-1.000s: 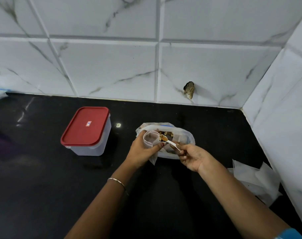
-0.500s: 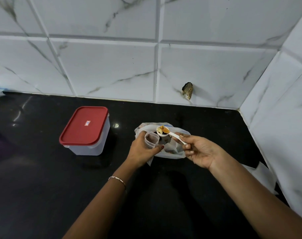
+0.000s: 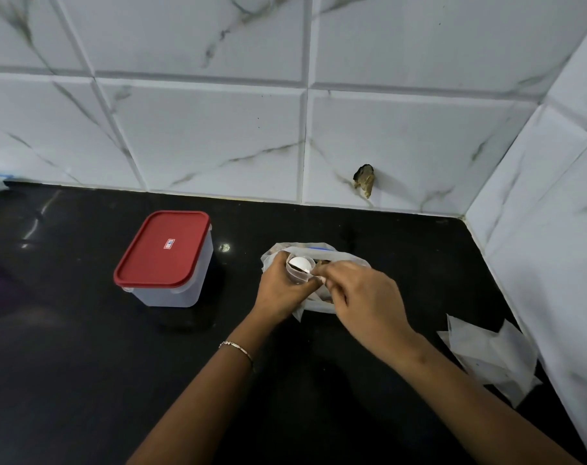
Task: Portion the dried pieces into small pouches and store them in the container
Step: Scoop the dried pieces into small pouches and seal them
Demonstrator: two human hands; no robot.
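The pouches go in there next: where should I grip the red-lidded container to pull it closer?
Probably the container walls just below the red lid, from its near right side: it stands upright, nothing against it, and the overhanging lid rim would stop slipping.

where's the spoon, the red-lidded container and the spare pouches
spoon (image 3: 300,263): head view, on its white bowl
red-lidded container (image 3: 162,250): head view, middle of the lid
spare pouches (image 3: 486,350): head view, top of the pile

Cool, even light; glare spots on counter (image 3: 84,364) (tile lines (image 3: 306,142) bow).
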